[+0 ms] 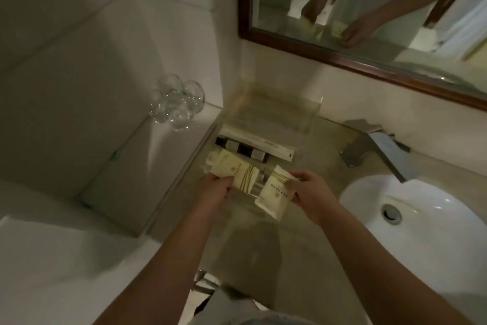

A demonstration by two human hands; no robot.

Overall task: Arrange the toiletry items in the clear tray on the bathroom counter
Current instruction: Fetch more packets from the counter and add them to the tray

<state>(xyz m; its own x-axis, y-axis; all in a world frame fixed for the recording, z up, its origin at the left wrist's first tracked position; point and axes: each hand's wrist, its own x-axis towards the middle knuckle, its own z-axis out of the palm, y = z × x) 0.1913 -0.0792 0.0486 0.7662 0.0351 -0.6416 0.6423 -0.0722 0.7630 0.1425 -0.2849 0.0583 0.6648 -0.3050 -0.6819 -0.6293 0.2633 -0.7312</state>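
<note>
A clear tray point(311, 116) stands on the counter against the wall below the mirror. Inside it lie a long white box point(261, 144) and a row of small dark bottles point(243, 150). My left hand point(214, 189) grips a cream packet with gold stripes point(234, 170) at the tray's near left. My right hand point(315, 191) pinches a second cream packet point(275, 194) by its right edge, just to the right of the first. Both packets hover at the tray's near end, close together but apart.
Several upturned clear glasses point(176, 102) stand at the back left. A chrome faucet point(374, 145) and a white basin point(416, 222) lie to the right. A wood-framed mirror point(369, 66) hangs above. A tiled ledge drops off on the left.
</note>
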